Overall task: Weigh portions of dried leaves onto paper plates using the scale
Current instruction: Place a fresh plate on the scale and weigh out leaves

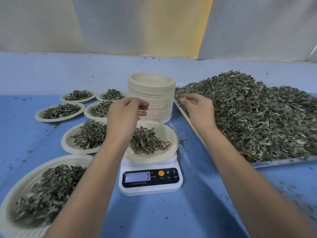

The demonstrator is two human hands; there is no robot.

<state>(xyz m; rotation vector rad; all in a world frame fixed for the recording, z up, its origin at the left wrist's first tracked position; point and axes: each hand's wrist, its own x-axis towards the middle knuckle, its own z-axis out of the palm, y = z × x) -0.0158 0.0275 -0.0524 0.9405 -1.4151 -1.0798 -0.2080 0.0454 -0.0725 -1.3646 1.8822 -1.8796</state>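
A white digital scale (151, 180) stands in front of me, its display showing 7. On it sits a paper plate (169, 134) with a small heap of dried leaves (145, 143). My left hand (126, 114) hovers above that plate with its fingers curled; its palm side is hidden and I see nothing in it. My right hand (197, 107) is at the near-left corner of a big leaf pile (257, 117) on a metal tray (283, 163), fingertips pinching into the leaves.
A tall stack of empty paper plates (154, 93) stands just behind the scale. Several filled plates (60, 111) lie to the left on the blue table cover (197, 212), the nearest one (22, 184) at my left forearm. Leaf crumbs are scattered about.
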